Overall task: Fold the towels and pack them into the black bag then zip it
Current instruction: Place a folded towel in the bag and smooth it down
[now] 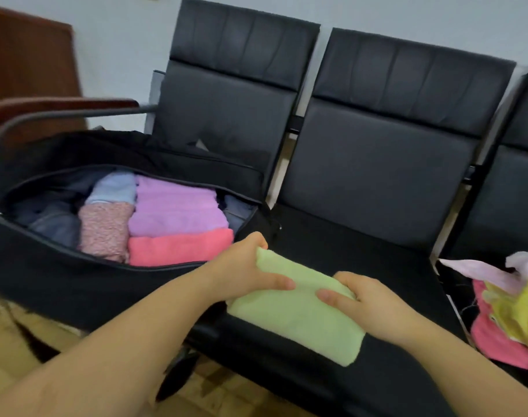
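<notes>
Where black padded seats (361, 182) line a pale wall (115, 55): open black bag (76, 284) on left seat, part-packed with folded plush towels (175, 212). Green towel (298, 314) flat on middle seat, left hand (241, 272) and right hand (368, 305) each in pinching grip. Loose towel pile (509, 311) cut off at right edge.

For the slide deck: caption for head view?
Both hands hold a folded light-green towel beside the open black bag.
</notes>
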The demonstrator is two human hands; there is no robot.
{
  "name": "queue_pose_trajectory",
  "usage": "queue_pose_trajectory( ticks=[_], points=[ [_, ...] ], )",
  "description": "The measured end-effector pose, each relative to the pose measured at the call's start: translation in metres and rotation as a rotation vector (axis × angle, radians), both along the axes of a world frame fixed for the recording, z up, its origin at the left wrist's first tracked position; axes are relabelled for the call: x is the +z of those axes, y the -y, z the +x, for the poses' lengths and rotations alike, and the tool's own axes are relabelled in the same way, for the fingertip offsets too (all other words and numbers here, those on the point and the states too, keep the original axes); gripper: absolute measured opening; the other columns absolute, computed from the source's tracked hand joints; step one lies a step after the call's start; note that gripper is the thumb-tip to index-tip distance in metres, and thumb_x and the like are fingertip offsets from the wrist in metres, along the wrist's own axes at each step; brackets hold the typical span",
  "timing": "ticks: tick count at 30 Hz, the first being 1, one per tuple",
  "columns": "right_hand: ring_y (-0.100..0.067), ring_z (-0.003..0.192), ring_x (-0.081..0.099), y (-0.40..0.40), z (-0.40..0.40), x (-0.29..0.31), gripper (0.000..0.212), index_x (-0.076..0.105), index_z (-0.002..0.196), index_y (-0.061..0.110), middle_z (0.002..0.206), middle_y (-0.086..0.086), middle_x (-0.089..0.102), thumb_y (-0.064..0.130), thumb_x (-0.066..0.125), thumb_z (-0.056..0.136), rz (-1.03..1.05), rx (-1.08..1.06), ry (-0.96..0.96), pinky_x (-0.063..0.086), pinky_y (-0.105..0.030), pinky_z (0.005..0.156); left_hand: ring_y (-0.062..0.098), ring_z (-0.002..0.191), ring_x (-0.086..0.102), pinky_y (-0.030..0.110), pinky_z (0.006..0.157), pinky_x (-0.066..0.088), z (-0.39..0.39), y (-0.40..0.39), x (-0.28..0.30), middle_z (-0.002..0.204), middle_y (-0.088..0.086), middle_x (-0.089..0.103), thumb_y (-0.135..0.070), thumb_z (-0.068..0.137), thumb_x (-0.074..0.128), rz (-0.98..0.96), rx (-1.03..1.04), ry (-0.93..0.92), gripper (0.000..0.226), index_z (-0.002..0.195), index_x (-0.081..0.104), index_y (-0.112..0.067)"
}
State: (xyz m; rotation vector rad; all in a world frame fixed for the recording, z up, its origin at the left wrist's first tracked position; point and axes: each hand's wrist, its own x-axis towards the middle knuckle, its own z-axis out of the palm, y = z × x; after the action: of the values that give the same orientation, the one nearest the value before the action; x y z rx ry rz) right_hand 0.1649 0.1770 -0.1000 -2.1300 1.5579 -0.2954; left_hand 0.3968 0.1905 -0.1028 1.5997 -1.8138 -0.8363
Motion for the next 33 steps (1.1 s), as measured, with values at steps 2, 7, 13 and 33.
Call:
queue_pose_trajectory(
  ticks=[2,7,13,33],
  points=[
    [-0.015,0.071,0.06,0.008,0.02,0.006,0.041,0.059,0.084,0.019,0.082,-0.001,0.065,0.06,0.052,0.086,-0.014,0.025,0.011,0.046,-0.03,0.063,0.007,0.078,0.05,0.023,0.057,0.038,0.021,-0.002,-0.003,0.087,-0.012,0.048,-0.049,0.073,0.076,0.006,0.051,-0.066,0.051,0.1,0.04,-0.027],
    [-0.007,0.083,0.056,0.032,0.072,0.015,0.024,0.057,0.094,0.024,0.094,0.006,0.06,0.047,0.054,0.091,-0.169,0.087,0.064,0.041,-0.02,0.065,0.004,0.076,0.05,0.02,0.063,0.039,0.061,-0.005,-0.006,0.086,-0.01,0.052,-0.036,0.079,0.073,-0.168,0.261,-0.324,0.033,0.091,0.043,-0.03],
    [0.018,0.093,0.044,0.061,0.135,0.027,0.018,0.054,0.103,0.037,0.106,0.02,0.049,0.035,0.063,0.088,-0.405,0.049,0.385,0.034,-0.001,0.074,0.002,0.083,0.053,0.014,0.07,0.041,0.102,0.009,-0.007,0.092,-0.012,0.056,-0.025,0.086,0.07,-0.459,0.447,-0.584,0.026,0.094,0.048,-0.036],
    [-0.015,0.095,0.048,0.117,0.229,-0.036,0.042,0.045,0.128,0.017,0.117,-0.002,0.044,0.028,0.062,0.091,-0.237,0.102,0.176,0.035,-0.026,0.078,0.033,0.107,0.051,0.034,0.089,0.037,0.16,0.032,-0.038,0.11,0.005,0.043,-0.025,0.092,0.058,-0.09,0.733,-0.058,0.015,0.097,0.043,-0.024]
  ],
)
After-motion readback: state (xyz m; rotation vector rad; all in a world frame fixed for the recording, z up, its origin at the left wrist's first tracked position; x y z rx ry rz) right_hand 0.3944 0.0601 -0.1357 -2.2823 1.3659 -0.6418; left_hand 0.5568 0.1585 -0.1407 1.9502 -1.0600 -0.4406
